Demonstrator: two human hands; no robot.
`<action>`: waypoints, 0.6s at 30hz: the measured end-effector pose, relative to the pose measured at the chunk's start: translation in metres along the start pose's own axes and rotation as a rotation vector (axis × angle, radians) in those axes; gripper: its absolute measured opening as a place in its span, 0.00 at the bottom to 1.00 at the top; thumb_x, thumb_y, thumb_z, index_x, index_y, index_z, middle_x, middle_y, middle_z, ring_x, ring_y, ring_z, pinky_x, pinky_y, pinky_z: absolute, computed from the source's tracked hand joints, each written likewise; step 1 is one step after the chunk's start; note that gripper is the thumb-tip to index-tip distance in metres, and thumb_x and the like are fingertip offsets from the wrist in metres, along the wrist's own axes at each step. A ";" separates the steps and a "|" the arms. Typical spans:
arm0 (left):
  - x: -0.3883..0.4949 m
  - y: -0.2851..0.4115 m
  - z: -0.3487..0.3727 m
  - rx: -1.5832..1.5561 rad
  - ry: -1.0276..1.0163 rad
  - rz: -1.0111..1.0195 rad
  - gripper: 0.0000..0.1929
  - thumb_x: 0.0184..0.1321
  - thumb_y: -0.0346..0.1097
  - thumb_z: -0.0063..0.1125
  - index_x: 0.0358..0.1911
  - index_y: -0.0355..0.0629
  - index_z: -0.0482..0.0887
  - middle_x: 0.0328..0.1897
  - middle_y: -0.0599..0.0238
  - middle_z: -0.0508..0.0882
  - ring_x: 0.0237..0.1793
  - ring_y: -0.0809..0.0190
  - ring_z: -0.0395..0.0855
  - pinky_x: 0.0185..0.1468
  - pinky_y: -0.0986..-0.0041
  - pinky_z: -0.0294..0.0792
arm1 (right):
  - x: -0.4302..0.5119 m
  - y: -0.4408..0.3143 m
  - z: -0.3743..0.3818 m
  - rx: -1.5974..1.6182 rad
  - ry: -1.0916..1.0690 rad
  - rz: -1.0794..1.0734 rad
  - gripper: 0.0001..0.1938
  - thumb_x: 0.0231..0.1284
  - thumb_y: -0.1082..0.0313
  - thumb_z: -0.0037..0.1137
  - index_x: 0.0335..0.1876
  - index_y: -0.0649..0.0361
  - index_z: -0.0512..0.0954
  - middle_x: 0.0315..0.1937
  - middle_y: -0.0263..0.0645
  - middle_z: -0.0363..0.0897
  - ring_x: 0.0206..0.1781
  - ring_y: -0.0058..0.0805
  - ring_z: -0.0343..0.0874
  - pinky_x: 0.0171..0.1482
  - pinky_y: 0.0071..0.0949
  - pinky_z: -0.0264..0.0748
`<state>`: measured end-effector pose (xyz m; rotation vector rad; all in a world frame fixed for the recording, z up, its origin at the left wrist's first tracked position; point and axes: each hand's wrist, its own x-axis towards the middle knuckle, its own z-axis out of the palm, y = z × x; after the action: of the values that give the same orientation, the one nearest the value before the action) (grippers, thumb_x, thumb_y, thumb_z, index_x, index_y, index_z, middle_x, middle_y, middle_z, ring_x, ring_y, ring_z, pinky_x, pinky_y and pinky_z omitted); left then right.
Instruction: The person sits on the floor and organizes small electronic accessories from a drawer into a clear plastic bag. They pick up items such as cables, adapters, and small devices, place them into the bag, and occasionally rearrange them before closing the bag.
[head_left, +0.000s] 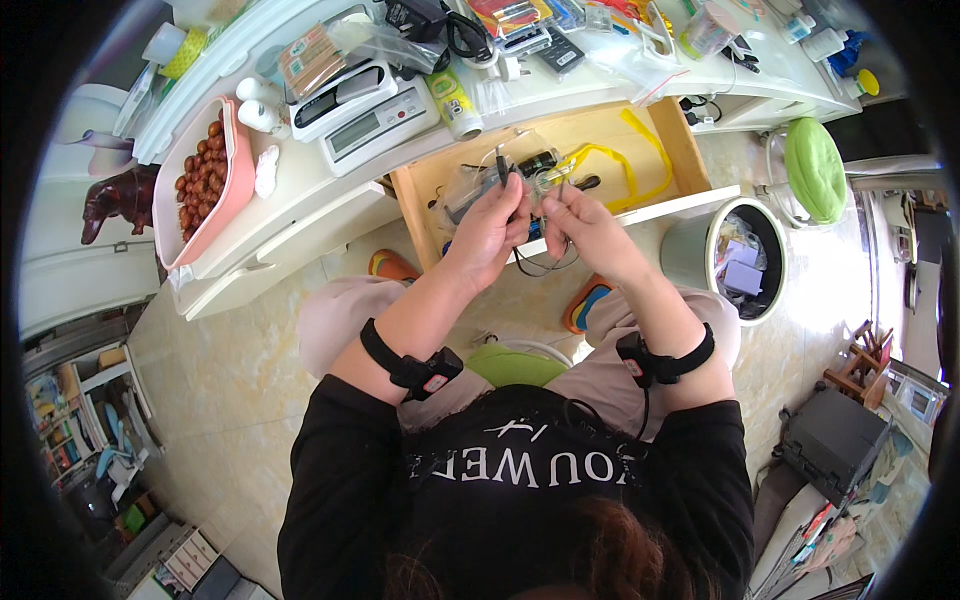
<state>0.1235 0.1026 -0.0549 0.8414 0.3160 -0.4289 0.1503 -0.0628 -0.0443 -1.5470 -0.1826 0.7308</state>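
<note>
My left hand (491, 229) is closed around a thin cord, with a slim black piece (502, 163) sticking up past its thumb. Opposite it, my right hand (585, 225) pinches part of what looks like the same cord; a dark loop (536, 271) of it hangs below both hands. The fingers hide most of the held thing, so its exact kind is unclear. Both hands are over the front of an open wooden drawer (679, 139). Inside lie a yellow strap (649, 142), a black cylindrical object (537, 163) and clear plastic packaging (461, 196).
On the white desktop are a digital scale (375, 127), a green-yellow can (454, 105) and a pink container (238, 191) of reddish-brown round fruits (202, 176). A waste bin (686, 251) and a green-topped stool (816, 171) stand right. Orange slippers (581, 304) are below the drawer.
</note>
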 end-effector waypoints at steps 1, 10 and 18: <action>0.001 0.001 0.001 0.036 -0.013 0.003 0.13 0.67 0.48 0.47 0.37 0.47 0.72 0.23 0.78 0.67 0.19 0.77 0.55 0.24 0.83 0.50 | 0.000 0.000 0.004 -0.003 -0.026 0.015 0.11 0.70 0.62 0.39 0.40 0.61 0.70 0.20 0.31 0.72 0.22 0.21 0.71 0.29 0.22 0.69; -0.002 0.002 -0.001 0.204 0.069 0.041 0.14 0.65 0.48 0.50 0.36 0.44 0.75 0.25 0.78 0.69 0.23 0.73 0.62 0.30 0.81 0.58 | 0.000 -0.003 0.017 -0.387 0.018 -0.066 0.11 0.64 0.64 0.47 0.40 0.65 0.72 0.16 0.39 0.73 0.21 0.27 0.75 0.29 0.29 0.71; 0.008 0.005 -0.007 -0.199 0.019 0.192 0.14 0.70 0.46 0.39 0.31 0.47 0.72 0.41 0.60 0.78 0.47 0.58 0.76 0.56 0.64 0.65 | 0.002 0.006 0.005 -0.313 -0.047 -0.068 0.08 0.61 0.66 0.53 0.38 0.63 0.73 0.23 0.30 0.72 0.28 0.16 0.68 0.33 0.20 0.67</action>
<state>0.1326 0.1093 -0.0599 0.6740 0.2875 -0.2064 0.1474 -0.0585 -0.0506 -1.8113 -0.3975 0.7089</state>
